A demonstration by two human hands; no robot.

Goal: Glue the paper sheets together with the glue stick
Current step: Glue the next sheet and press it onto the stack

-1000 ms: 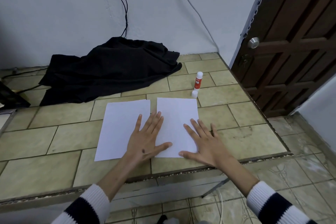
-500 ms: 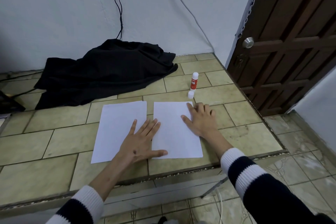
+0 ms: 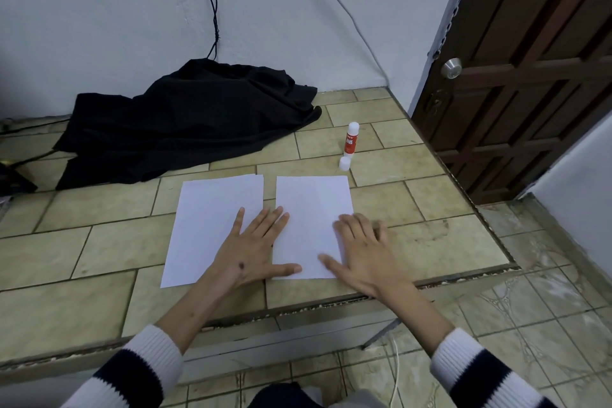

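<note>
Tiled worktop (image 3: 99, 252) carries two paper sheets: left sheet (image 3: 212, 219), right sheet (image 3: 311, 209). Left hand (image 3: 251, 252) and right hand (image 3: 364, 255) lie flat, fingers spread, gripping nothing. Uncapped glue stick (image 3: 351, 140) stands beyond, cap (image 3: 344, 163) beside.

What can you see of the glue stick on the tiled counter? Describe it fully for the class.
The glue stick stands upright on the tiled counter, beyond the far right corner of the right paper sheet and apart from it. It is a small white tube, plastic by its look, with a red label whose print is too small to read. A rounded white top shows at its upper end. A small white cap sits on the tiles just in front of it. Neither hand touches it.
</note>
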